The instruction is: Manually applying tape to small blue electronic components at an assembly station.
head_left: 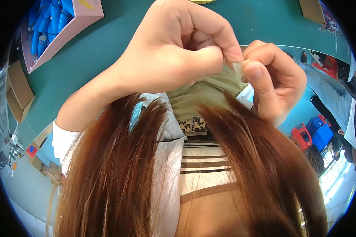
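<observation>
Above the near edge of the green table, both my hands meet fingertip to fingertip. A small translucent whitish piece (238, 70), which looks like a bit of tape, is pinched between thumb and forefinger of my right hand (279, 81). My left hand (182, 47) is closed, its fingers curled in and its thumb bent toward them. One left fingertip touches or nearly touches the whitish piece. Whatever else lies between the left fingers is hidden by the hand.
A pink box (85, 23) of blue wrapped parts (53, 23) with thin wires stands far left on the green table (126, 15). Cardboard boxes (19, 93) sit at the left edge. A cardboard tray (312, 11) is far right. Beyond are a blue crate (320, 132) and red stools (301, 137).
</observation>
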The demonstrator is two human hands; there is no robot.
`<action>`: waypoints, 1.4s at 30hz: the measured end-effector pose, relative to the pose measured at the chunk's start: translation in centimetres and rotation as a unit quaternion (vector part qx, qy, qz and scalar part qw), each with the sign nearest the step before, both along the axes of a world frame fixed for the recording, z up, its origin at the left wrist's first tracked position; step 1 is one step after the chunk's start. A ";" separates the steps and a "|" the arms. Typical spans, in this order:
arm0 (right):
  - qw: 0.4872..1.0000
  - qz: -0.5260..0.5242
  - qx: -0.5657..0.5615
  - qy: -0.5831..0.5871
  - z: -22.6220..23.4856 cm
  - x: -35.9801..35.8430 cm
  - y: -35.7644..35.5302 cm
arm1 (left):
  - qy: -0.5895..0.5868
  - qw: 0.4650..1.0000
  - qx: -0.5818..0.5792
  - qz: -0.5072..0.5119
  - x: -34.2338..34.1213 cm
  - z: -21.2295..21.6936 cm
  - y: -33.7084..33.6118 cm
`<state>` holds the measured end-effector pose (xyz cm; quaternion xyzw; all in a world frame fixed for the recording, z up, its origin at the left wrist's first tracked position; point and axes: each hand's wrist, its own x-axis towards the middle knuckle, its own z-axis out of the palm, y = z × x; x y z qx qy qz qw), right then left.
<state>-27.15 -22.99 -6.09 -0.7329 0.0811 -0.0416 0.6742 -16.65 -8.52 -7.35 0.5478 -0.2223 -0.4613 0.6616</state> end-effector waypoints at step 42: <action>0.991 -0.045 0.120 0.034 0.2 0.4 0.3 | 0.112 0.993 0.022 -0.010 0.1 0.6 -0.3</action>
